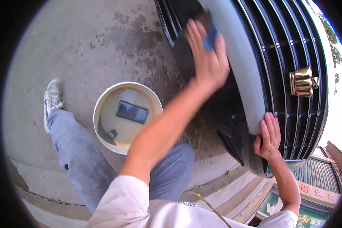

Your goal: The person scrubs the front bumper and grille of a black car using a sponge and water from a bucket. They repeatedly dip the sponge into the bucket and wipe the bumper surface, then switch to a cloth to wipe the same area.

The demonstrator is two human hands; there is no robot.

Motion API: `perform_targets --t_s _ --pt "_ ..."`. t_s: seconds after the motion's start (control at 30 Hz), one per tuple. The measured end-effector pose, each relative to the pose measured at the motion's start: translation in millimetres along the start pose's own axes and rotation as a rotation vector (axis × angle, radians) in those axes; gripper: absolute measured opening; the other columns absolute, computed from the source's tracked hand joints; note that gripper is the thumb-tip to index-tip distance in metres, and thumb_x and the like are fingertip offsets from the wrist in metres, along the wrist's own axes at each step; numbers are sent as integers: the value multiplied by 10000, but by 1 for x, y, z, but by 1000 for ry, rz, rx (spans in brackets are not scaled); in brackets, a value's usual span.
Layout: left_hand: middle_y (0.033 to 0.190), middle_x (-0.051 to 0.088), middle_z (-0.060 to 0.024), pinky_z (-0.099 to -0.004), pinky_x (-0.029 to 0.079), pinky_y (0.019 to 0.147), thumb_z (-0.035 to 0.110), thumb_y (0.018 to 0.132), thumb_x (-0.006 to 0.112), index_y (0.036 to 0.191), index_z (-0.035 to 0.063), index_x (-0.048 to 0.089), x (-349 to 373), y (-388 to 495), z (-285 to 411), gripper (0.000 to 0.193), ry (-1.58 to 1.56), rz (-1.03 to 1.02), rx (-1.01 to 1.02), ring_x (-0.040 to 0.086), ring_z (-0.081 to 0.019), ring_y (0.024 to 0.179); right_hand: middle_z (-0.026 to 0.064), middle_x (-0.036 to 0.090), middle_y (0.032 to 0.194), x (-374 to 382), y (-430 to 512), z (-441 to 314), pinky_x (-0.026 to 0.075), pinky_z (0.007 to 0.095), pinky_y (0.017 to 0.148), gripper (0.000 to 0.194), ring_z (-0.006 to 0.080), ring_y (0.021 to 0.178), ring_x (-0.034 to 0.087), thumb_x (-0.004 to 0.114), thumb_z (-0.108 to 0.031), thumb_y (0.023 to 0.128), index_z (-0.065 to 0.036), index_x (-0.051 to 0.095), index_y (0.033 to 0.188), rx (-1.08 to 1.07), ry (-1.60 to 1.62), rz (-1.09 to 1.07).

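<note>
My left hand point(209, 64) is stretched out over the front bumper of a car and blurred by motion. Between its thumb and fingers is a blue pad point(210, 40) with a brownish part, lying against the bumper; its exact kind is blurred. A matt grey strip point(245, 74) of the bumper curves down beside the black grille point(279, 68). At the strip's lower end my right hand point(269, 139) rests with its fingers on the edge next to the grille, holding nothing. The lower bumper point(222, 111) is dark and glossy.
A white bucket point(96, 114) of cloudy water stands by my legs. In it show a dark, phone-like rectangle point(132, 111), a dark curved sheet point(102, 129) and a small dark lump point(113, 133). A gold crown emblem point(302, 82) juts from the grille. Concrete steps point(230, 196) lie behind.
</note>
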State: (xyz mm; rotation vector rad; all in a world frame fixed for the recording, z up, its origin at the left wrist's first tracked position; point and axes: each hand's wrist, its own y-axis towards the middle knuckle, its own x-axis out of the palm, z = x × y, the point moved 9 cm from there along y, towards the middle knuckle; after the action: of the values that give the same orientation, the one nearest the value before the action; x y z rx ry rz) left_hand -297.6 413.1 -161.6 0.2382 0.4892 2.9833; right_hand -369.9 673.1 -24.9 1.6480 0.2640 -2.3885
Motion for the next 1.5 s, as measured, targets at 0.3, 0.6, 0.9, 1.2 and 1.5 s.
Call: perform_targets --t_s 0.3,0.6,0.9,1.2,1.5 --pt "1637 35 -391 -522 31 1274 445 1091 326 1548 -186 80 3 1 8 817 87 2 63 2 -475 1559 267 549 1444 -1 3 1 401 539 1157 546 447 1345 535 527 -51 838 46 559 1375 12 -3 7" --pt "1635 21 -397 -551 24 1265 438 1079 343 1545 -191 86 -3 14 25 824 24 -13 50 26 -501 1550 257 541 1460 -2 3 0 396 537 1158 549 440 1356 527 537 -61 845 39 551 1385 7 24 4" --pt "1644 -15 -385 -603 -4 1239 409 1084 345 1574 -146 38 10 -38 34 802 41 10 -3 -29 -519 1546 257 535 1466 -2 5 0 393 528 1165 568 431 1367 521 535 -36 830 42 548 1393 1 1 24" --pt "1651 -34 -373 -567 -24 1250 406 1097 321 1574 -146 22 25 -83 32 789 24 -9 -61 -53 -476 1560 250 535 1471 -3 6 0 390 523 1171 566 429 1372 518 529 -29 838 32 542 1401 15 -10 26" --pt "1645 -47 -383 -564 -31 1248 420 1097 311 1567 -157 12 23 -66 21 802 -7 -19 -48 -69 -480 1557 253 547 1458 -3 6 0 394 527 1167 546 429 1370 521 521 -44 842 37 560 1380 17 -1 24"
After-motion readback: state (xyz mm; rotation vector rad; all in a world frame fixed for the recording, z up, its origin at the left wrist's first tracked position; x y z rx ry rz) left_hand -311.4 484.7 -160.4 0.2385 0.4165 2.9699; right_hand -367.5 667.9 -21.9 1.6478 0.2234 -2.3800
